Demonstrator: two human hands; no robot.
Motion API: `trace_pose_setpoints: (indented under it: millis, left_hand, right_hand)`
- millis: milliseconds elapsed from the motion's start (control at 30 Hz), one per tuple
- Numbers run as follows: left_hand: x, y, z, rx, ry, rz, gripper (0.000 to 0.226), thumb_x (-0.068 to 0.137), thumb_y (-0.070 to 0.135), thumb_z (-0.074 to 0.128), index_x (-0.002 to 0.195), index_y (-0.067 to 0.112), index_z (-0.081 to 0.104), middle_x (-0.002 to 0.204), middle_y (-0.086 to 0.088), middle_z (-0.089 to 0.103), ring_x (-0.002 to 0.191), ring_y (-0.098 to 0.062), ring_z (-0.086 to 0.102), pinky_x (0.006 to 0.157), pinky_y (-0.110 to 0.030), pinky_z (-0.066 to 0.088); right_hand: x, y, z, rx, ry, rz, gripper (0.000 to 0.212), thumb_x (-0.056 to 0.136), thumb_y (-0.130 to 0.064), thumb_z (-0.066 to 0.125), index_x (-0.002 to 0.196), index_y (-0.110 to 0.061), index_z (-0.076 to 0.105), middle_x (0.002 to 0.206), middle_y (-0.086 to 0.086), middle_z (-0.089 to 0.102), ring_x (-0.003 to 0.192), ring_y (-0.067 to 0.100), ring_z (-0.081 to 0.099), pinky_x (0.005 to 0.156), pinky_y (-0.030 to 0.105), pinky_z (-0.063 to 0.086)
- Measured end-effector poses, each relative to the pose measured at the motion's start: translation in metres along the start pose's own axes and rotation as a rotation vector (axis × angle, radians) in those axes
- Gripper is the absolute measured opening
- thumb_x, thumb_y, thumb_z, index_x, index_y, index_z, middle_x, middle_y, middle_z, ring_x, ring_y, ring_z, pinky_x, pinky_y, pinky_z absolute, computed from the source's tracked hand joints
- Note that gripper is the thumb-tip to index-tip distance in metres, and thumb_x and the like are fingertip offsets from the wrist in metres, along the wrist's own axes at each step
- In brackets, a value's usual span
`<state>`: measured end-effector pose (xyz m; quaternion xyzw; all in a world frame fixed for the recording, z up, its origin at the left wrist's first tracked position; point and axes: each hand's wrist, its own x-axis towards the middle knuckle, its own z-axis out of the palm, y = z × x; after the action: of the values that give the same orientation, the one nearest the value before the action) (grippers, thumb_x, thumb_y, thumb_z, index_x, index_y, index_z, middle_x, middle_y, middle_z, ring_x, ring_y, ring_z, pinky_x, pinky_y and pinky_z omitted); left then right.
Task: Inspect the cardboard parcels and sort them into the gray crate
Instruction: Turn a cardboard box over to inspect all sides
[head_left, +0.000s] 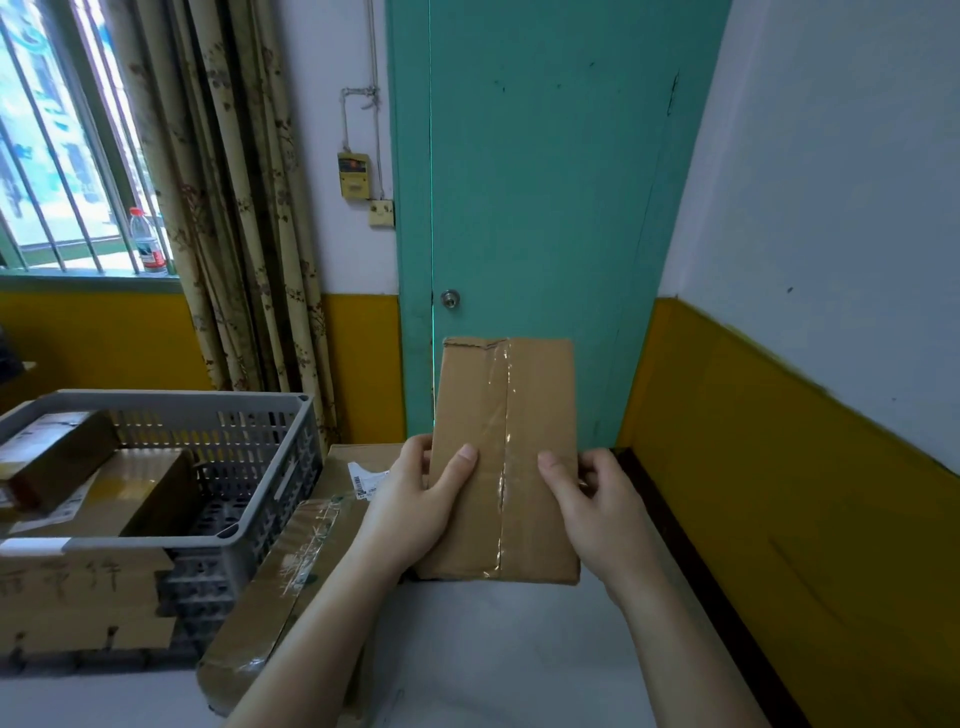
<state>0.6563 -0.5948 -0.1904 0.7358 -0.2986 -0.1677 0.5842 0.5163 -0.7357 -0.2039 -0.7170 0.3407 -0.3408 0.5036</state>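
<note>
At the centre of the frame both hands hold up a flat, rectangular brown cardboard parcel (506, 457), its face sealed lengthwise by a strip of clear tape. The left hand (415, 501) grips the parcel's left edge, thumb pressed on the front, fingers curled behind. The right hand (597, 506) clamps the right edge the same way — thumb on the front, fingers wrapped round the side. The parcel stands nearly upright above the pale grey table (509, 660), its lower edge low over the surface; whether it touches cannot be told.

At the left of the frame sits the gray perforated plastic crate (260, 452), resting on a cardboard box with handwritten marks (83, 597). Inside the crate lie a taped brown box (52, 462), tilted against the left side, and a larger flat brown box (135, 493) under it.

Just right of the crate, below the left forearm, lies a long tape-wrapped cardboard package (280, 587) — beyond it another brown box with a white label (358, 467).

Behind stand a teal door (535, 182), floral curtains (223, 208) and a clear plastic bottle (148, 241) on the windowsill at upper left.
</note>
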Motion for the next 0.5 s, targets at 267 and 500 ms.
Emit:
trace_pose_setpoints:
  millis: [267, 500]
  left_hand:
    - [0.006, -0.005, -0.005, 0.101, -0.064, 0.031, 0.026, 0.094, 0.056, 0.063, 0.115, 0.048, 0.050, 0.107, 0.025, 0.059, 0.093, 0.003, 0.065, 0.072, -0.022, 0.056]
    - [0.013, -0.007, -0.006, 0.226, 0.021, 0.000, 0.051, 0.078, 0.081, 0.054, 0.095, 0.033, 0.048, 0.086, 0.011, 0.068, 0.075, -0.003, 0.068, 0.065, -0.035, 0.062]
  right_hand:
    - [0.002, 0.000, -0.001, -0.003, -0.075, -0.004, 0.013, 0.094, -0.046, 0.067, 0.102, -0.053, 0.059, 0.095, -0.032, 0.070, 0.086, -0.006, 0.067, 0.073, 0.025, 0.056]
    - [-0.002, -0.003, 0.003, -0.115, -0.059, -0.050, 0.020, 0.095, -0.056, 0.062, 0.094, -0.040, 0.074, 0.086, -0.030, 0.072, 0.082, -0.003, 0.069, 0.078, 0.033, 0.061]
